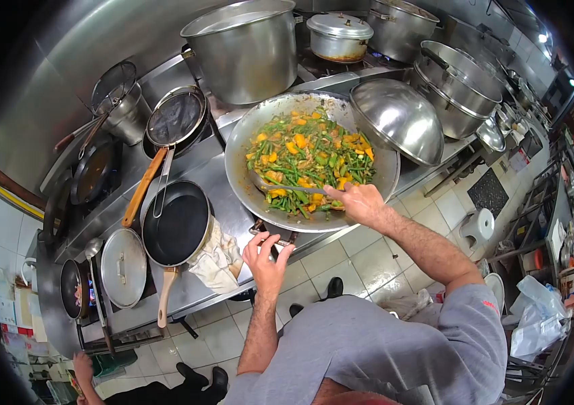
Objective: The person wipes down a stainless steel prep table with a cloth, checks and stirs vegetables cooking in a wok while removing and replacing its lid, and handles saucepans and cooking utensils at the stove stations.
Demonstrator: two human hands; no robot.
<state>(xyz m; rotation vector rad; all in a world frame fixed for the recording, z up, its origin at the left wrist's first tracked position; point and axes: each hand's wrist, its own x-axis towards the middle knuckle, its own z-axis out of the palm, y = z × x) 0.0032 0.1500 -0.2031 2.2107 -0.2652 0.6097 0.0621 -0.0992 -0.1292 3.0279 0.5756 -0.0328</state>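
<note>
My right hand is closed around the handle of a metal cooking spatula, whose head rests in the food at the left side of a large wok. The wok holds a mix of green beans, orange pumpkin chunks and other pieces. My left hand is at the front edge of the stove, just below the wok's rim. Its fingers are bent, with the thumb apart, close to a metal fitting; whether they touch it I cannot tell.
A domed metal lid leans over the wok's right rim. Behind stand a tall pot and a lidded pot. To the left lie a frying pan, a cloth and a flat lid. Another person's hand shows lower left.
</note>
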